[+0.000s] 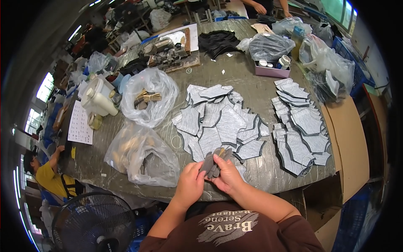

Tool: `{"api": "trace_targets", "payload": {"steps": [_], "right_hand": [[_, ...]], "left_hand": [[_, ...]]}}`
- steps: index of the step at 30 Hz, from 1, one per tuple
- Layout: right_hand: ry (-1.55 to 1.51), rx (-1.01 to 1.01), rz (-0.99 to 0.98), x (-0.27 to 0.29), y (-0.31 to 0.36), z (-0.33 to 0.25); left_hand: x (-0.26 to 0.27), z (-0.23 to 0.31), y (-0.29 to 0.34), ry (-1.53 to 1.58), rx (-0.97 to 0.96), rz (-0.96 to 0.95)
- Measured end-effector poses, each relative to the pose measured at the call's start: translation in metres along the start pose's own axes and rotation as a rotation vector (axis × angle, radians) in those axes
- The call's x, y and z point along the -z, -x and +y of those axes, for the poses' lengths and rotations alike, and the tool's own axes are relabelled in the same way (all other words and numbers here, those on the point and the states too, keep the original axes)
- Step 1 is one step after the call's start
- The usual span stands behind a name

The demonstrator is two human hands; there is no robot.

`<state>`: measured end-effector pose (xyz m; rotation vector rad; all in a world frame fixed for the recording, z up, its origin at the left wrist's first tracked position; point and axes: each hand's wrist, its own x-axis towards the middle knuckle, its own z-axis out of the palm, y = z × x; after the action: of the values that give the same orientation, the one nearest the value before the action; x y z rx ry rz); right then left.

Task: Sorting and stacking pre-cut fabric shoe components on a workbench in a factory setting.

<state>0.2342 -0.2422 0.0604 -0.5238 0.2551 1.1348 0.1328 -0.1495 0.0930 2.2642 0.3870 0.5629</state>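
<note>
**Small dark pieces [211, 167] in hand, near side of grey pile [228, 124]**

We're pinching them between thumbs and fingers, left hand [189, 181] and right hand [228, 173] both, at the pile's near edge. Left of the pile: crumpled clear bag [134, 175]. Right of it: stacked grey cutouts [308, 122]. Past its left: second clear bag [167, 90], tan bundle [149, 97] inside. Beyond it: pink box [273, 72], black stack [218, 42].

There are two near hands [191, 176] [228, 174], one handful of dark pieces [212, 167], two piles of pale pieces [218, 119] [300, 124], two open clear bags [164, 90] [134, 157] at left, one pink box [275, 72], one fan [94, 222] and one yellow-shirted person [52, 174].
</note>
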Motion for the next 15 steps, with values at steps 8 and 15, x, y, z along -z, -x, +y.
{"api": "trace_targets", "payload": {"steps": [8, 15], "right_hand": [[-0.024, 0.069, 0.118, 0.0, 0.001, 0.006], [-0.081, -0.06, 0.129, -0.007, 0.004, -0.002]], "left_hand": [[-0.01, -0.008, 0.002, 0.093, 0.074, 0.08], [-0.009, -0.037, 0.007, 0.322, 0.312, 0.397]]}}
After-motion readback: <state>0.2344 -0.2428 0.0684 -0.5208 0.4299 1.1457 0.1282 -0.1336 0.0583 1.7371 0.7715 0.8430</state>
